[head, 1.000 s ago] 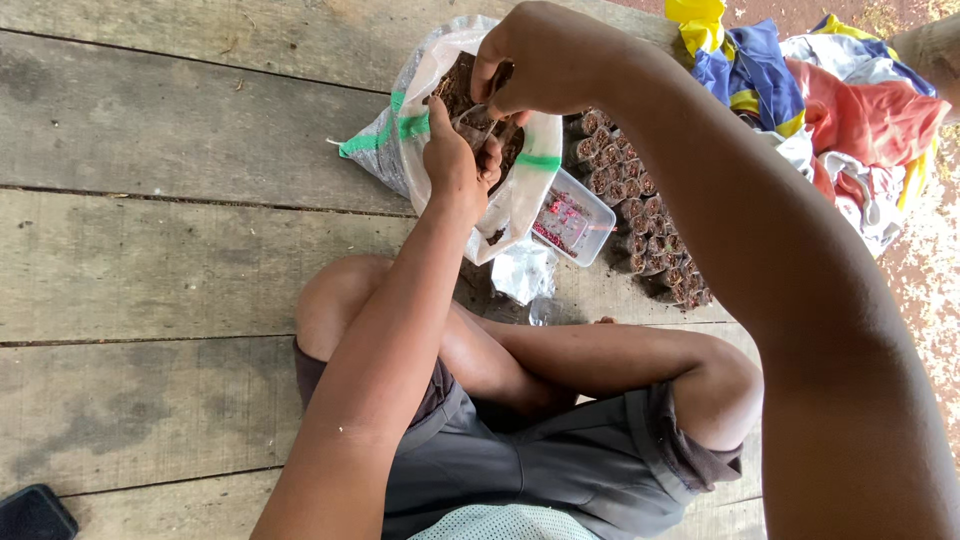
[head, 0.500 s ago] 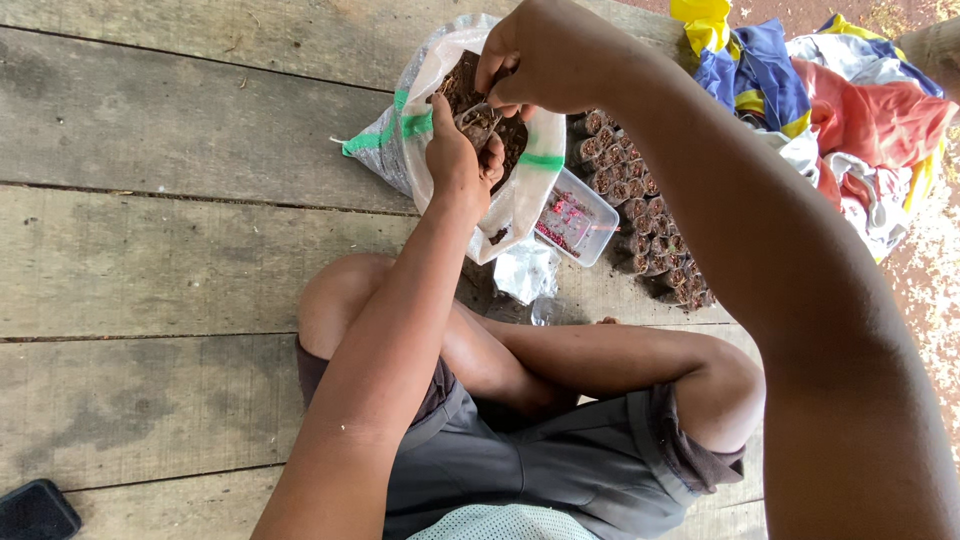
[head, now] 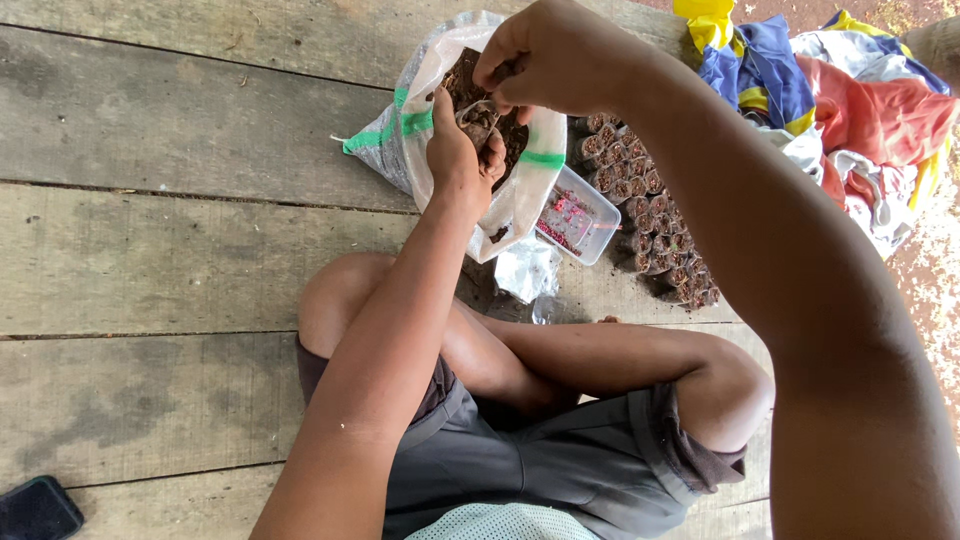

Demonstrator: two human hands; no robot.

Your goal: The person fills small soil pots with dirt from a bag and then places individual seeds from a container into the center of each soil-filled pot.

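Upright, mouth up: small soil-filled tube (head: pixel 478 118) in left hand (head: pixel 458 160), right hand (head: pixel 545 55) pinching soil above.

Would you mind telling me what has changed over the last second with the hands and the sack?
Very little. The left hand still holds a small soil-filled tube over the open sack; the right hand stays just above it, fingers shifting slightly at the tube's mouth. Sack, clear tub and filled tubes have not moved.
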